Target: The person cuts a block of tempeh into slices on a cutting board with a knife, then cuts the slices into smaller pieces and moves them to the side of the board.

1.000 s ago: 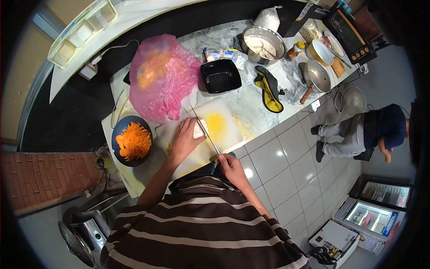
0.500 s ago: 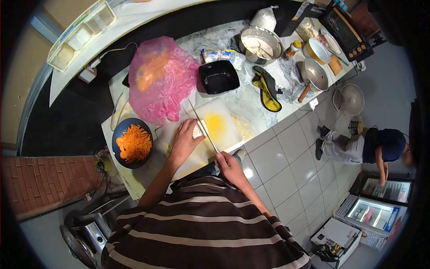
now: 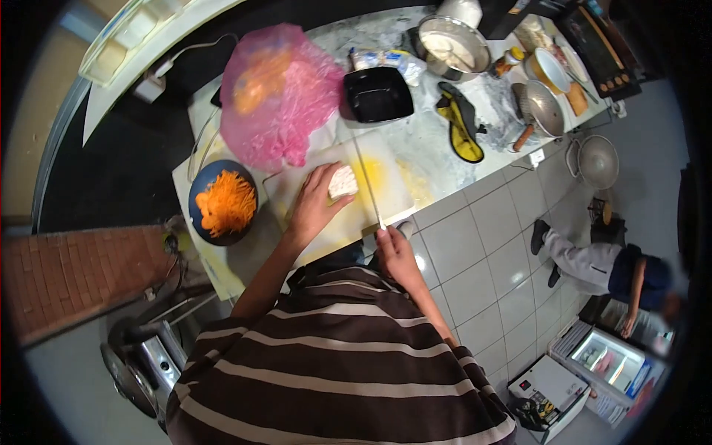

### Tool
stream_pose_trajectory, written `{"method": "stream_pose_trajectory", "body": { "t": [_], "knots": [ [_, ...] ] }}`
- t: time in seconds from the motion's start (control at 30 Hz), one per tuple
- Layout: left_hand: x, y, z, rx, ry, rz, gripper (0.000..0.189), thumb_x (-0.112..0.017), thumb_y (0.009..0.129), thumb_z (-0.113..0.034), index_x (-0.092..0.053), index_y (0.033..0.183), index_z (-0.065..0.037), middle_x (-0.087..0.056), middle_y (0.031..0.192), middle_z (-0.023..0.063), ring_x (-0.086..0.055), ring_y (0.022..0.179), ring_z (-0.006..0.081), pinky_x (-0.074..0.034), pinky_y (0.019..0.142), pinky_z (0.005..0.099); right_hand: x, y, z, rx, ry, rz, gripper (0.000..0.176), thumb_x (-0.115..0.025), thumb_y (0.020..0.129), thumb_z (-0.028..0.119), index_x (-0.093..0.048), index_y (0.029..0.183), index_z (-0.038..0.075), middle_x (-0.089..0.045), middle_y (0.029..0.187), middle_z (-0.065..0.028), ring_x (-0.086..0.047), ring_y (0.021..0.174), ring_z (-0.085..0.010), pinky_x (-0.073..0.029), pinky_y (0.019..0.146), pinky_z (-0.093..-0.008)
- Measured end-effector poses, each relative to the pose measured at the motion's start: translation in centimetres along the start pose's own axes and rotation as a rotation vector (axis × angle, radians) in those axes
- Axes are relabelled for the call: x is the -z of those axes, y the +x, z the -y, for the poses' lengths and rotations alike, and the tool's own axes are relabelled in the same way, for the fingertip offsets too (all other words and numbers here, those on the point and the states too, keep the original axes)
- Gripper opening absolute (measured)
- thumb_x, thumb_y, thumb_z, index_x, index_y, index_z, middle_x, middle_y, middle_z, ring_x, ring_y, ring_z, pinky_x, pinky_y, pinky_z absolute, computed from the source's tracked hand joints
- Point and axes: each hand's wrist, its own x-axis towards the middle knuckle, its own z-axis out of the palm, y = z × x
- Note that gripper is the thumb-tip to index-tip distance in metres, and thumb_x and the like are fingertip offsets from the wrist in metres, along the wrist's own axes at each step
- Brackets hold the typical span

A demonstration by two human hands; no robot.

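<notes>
My left hand (image 3: 313,204) curls round a small white block of food (image 3: 343,182) with a speckled face, holding it on the white cutting board (image 3: 391,194). In my right hand (image 3: 398,254) is the handle of a long knife (image 3: 368,178). The blade points away from me and lies over the board, just right of the block, with a gap between them. A yellow stain colours the board beside the blade. Left of the board, a dark plate (image 3: 194,194) carries shredded orange carrot (image 3: 228,204).
Behind the board are a pink plastic bag (image 3: 278,111) and a black square container (image 3: 378,95). A black-and-yellow mitt-like item (image 3: 463,126), a metal pot (image 3: 467,71) and a saucepan (image 3: 545,111) stand farther right. Another person (image 3: 638,278) is by a display fridge (image 3: 608,363).
The knife has shifted right, away from the block, whose speckled face now shows. My left hand stays on the block. The view has moved slightly, and the other person has bent lower.
</notes>
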Motion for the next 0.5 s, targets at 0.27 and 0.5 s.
{"method": "stream_pose_trajectory", "body": {
  "t": [0.27, 0.5],
  "knots": [
    [-0.6, -0.3, 0.2, -0.029, 0.03, -0.031, 0.057, -0.075, 0.086, -0.017, -0.052, 0.137, -0.006, -0.055, 0.13, 0.0158, -0.053, 0.123, 0.0365, -0.042, 0.105, 0.0428, -0.5, -0.7, 0.8, 0.078, -0.197, -0.074, 0.045, -0.042, 0.109, 0.035, -0.056, 0.089, -0.003, -0.055, 0.063, -0.0133, -0.054, 0.056, -0.022, -0.044, 0.056, -0.037],
    [-0.5, 0.0, 0.2, -0.035, 0.025, -0.027, 0.055, -0.075, 0.085, -0.016, -0.054, 0.135, -0.006, -0.056, 0.129, 0.0159, -0.053, 0.122, 0.0365, -0.043, 0.104, 0.0427, -0.8, -0.6, 1.7, 0.11, -0.194, -0.025, 0.044, -0.042, 0.109, 0.034, -0.056, 0.09, -0.004, -0.056, 0.063, -0.0139, -0.054, 0.054, -0.0231, -0.044, 0.056, -0.0376]
  ]
}}
